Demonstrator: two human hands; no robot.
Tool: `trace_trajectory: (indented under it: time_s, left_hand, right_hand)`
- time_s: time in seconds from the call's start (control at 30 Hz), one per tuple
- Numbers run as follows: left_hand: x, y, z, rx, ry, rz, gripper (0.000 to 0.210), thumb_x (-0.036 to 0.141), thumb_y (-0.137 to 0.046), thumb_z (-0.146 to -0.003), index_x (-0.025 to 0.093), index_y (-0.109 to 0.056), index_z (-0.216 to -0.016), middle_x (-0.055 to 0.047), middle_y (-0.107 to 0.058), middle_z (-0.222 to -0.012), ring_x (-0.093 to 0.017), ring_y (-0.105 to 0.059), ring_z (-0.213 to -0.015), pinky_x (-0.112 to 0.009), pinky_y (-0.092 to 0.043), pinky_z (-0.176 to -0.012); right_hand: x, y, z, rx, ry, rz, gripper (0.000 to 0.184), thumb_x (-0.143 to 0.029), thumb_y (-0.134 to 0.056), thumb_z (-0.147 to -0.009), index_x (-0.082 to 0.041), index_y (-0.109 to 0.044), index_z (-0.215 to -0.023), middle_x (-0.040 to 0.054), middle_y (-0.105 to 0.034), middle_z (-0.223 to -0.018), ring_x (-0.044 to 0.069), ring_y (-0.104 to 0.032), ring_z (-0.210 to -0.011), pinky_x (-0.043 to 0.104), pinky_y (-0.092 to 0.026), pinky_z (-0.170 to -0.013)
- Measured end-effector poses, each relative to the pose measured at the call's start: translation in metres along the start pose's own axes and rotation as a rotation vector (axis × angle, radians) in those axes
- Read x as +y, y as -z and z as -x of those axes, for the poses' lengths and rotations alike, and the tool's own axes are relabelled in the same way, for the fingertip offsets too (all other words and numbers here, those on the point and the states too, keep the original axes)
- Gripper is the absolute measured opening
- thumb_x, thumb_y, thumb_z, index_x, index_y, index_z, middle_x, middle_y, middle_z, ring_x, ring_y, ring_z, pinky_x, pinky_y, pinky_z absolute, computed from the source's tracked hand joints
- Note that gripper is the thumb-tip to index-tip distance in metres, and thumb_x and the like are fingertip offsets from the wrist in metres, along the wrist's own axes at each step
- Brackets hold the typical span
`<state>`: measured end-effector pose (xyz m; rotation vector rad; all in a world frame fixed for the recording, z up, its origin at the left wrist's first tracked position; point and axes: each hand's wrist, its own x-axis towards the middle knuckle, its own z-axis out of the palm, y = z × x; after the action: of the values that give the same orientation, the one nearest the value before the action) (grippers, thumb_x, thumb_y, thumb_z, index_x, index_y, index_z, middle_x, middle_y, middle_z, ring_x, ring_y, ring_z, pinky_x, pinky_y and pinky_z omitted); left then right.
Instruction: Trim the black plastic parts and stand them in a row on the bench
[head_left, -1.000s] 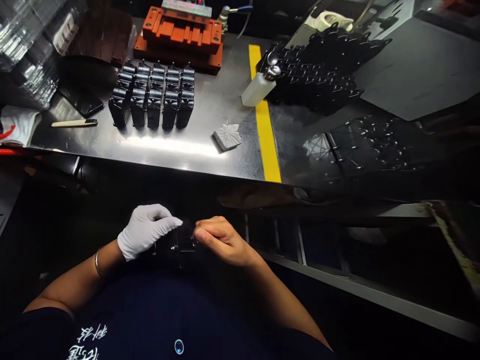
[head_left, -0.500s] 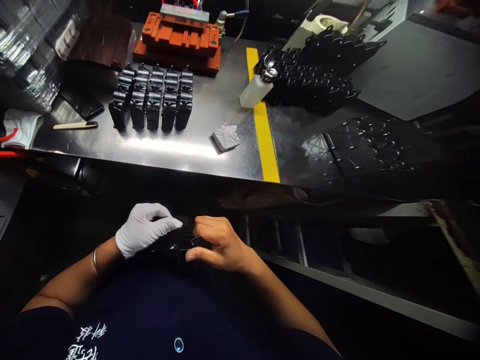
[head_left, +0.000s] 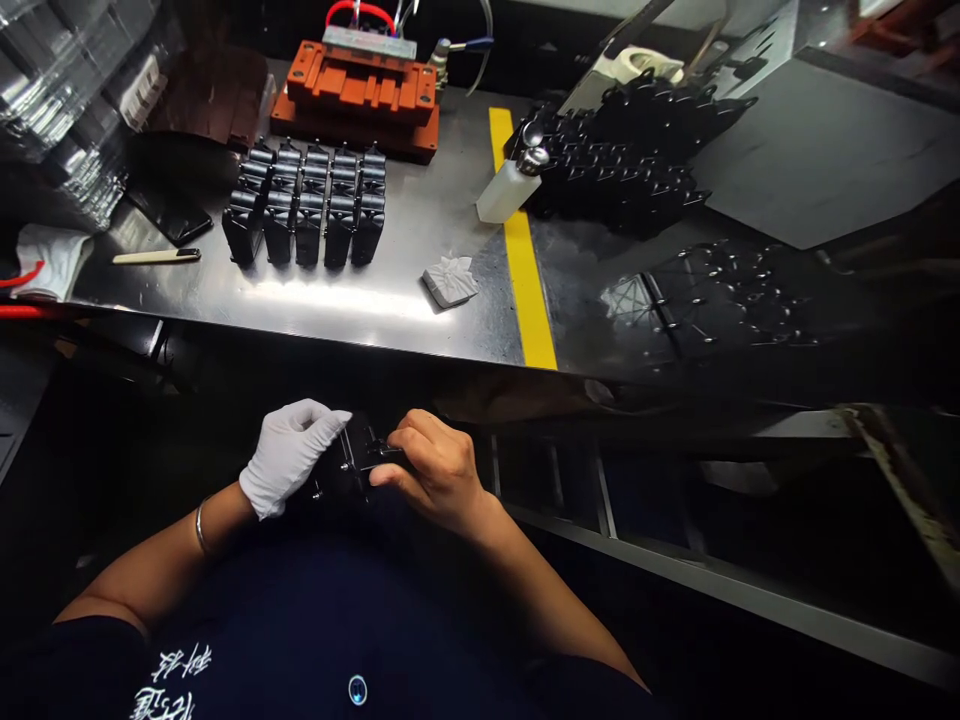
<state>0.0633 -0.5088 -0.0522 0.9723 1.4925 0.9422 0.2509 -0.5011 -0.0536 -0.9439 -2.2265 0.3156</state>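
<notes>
In front of my torso, below the bench edge, I hold a glossy black plastic part (head_left: 358, 462) with thin prongs; its full outline is lost against the dark. My left hand (head_left: 292, 455), in a white glove, pinches its left side between thumb and fingers. Bare, my right hand (head_left: 435, 465) grips its right side, thumb below and curled fingers above. Up on the bench, black molded parts (head_left: 307, 205) stand in neat rows. A crumpled white wipe (head_left: 450, 280) on a small pad lies to their right.
An orange fixture (head_left: 360, 95) stands at the back of the metal bench (head_left: 330, 310). Yellow tape (head_left: 529, 290) crosses the bench beside a white pump bottle (head_left: 511, 185). More black parts (head_left: 615, 150) are piled right. A pen (head_left: 156, 257) and phone (head_left: 169, 210) lie left.
Both hands have risen slightly, and the black part has turned so more of its prongs show between them. The bench scene has shifted a little lower in view.
</notes>
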Motion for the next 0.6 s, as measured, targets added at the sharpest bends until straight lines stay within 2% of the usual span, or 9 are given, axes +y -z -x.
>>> trace_trajectory:
  time_s: [0.13, 0.2, 0.3, 0.37, 0.47, 0.53, 0.6]
  left_hand:
    - [-0.001, -0.001, -0.001, 0.011, 0.019, -0.008, 0.04, 0.052, -0.07, -0.069, 0.015, -0.06, -0.057, 0.002, -0.053, -0.056, -0.009, -0.045, -0.056, -0.02, -0.038, -0.051]
    - [-0.002, -0.001, -0.003, 0.005, 0.034, -0.027, 0.042, 0.054, -0.071, -0.066, 0.015, -0.059, -0.056, 0.003, -0.051, -0.055, -0.009, -0.044, -0.055, -0.021, -0.037, -0.05]
    - [-0.001, 0.0, -0.006, -0.023, 0.069, -0.043, 0.047, 0.059, -0.069, -0.067, 0.015, -0.057, -0.057, 0.003, -0.05, -0.056, -0.009, -0.043, -0.055, -0.021, -0.036, -0.051]
    - [0.0, 0.001, -0.01, -0.051, 0.112, -0.041, 0.05, 0.064, -0.063, -0.07, 0.016, -0.055, -0.058, 0.003, -0.049, -0.056, -0.009, -0.043, -0.055, -0.021, -0.036, -0.05]
    - [0.001, 0.003, -0.016, -0.119, 0.175, -0.063, 0.052, 0.067, -0.055, -0.076, 0.016, -0.057, -0.063, 0.002, -0.052, -0.06, -0.011, -0.044, -0.056, -0.023, -0.037, -0.051]
    - [0.0, 0.004, -0.018, -0.155, 0.184, -0.08, 0.052, 0.066, -0.051, -0.079, 0.016, -0.06, -0.067, 0.0, -0.056, -0.064, -0.012, -0.047, -0.059, -0.024, -0.04, -0.054]
    - [-0.001, 0.004, -0.019, -0.167, 0.173, -0.095, 0.052, 0.065, -0.05, -0.081, 0.016, -0.062, -0.069, -0.002, -0.058, -0.067, -0.013, -0.048, -0.061, -0.025, -0.041, -0.057]
  right_hand:
    - [0.0, 0.002, -0.001, -0.057, -0.023, -0.031, 0.051, -0.05, -0.033, -0.098, -0.019, -0.041, -0.058, -0.0004, -0.042, -0.055, 0.01, -0.037, -0.051, 0.026, -0.027, -0.049]
    - [0.001, 0.004, -0.001, -0.167, -0.019, -0.156, 0.05, -0.048, -0.032, -0.099, -0.019, -0.038, -0.058, -0.0028, -0.038, -0.053, 0.008, -0.034, -0.048, 0.025, -0.026, -0.048]
    - [0.005, 0.007, 0.0, -0.332, 0.002, -0.375, 0.049, -0.044, -0.029, -0.101, -0.019, -0.039, -0.061, -0.0033, -0.04, -0.054, 0.008, -0.036, -0.048, 0.022, -0.029, -0.047]
    - [0.006, 0.007, 0.002, -0.277, -0.055, -0.41, 0.045, -0.038, -0.027, -0.102, -0.019, -0.044, -0.065, -0.0022, -0.044, -0.057, 0.009, -0.04, -0.05, 0.022, -0.033, -0.049]
    - [0.006, 0.001, 0.003, -0.029, -0.145, -0.253, 0.03, -0.024, -0.037, -0.099, -0.018, -0.052, -0.074, -0.0004, -0.049, -0.059, 0.01, -0.045, -0.053, 0.023, -0.037, -0.053]
    - [0.005, -0.004, 0.002, 0.085, -0.129, -0.108, 0.022, -0.018, -0.045, -0.095, -0.017, -0.056, -0.077, 0.0007, -0.054, -0.06, 0.011, -0.048, -0.054, 0.024, -0.038, -0.054]
    - [0.004, -0.008, 0.002, 0.13, -0.097, -0.014, 0.019, -0.015, -0.048, -0.094, -0.016, -0.058, -0.077, 0.0014, -0.057, -0.061, 0.011, -0.049, -0.054, 0.024, -0.039, -0.055]
